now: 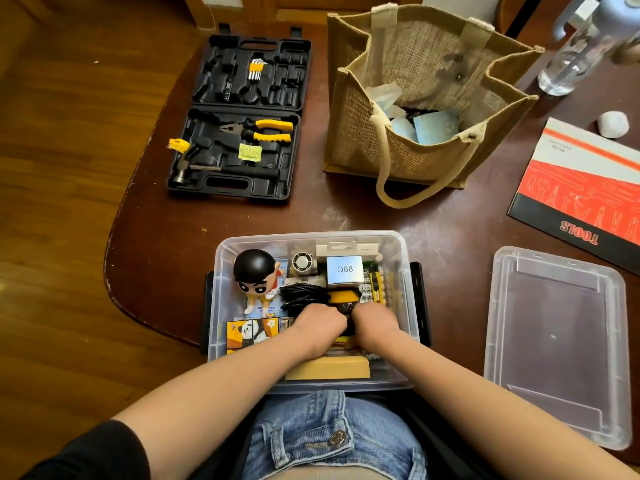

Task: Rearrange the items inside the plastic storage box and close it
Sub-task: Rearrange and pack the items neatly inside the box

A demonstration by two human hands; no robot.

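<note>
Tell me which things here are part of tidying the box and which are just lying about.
Job: box, lid, figurine, cable, Q88 carton, both hands.
Lying about: tool case, jute bag, booklet, bottle.

Box interior: storage box (221, 258) crowded wall to wall; figurine (257, 276) stands tallest.
Right of box: lid (557, 344) occupies table (450, 216).
Far edge: jute bag (415, 109), tool case (239, 116); bare strip between them and box.

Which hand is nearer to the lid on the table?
Right. The right hand is inside the box, on the side facing the lid; the left hand sits beside it, farther away.
</note>
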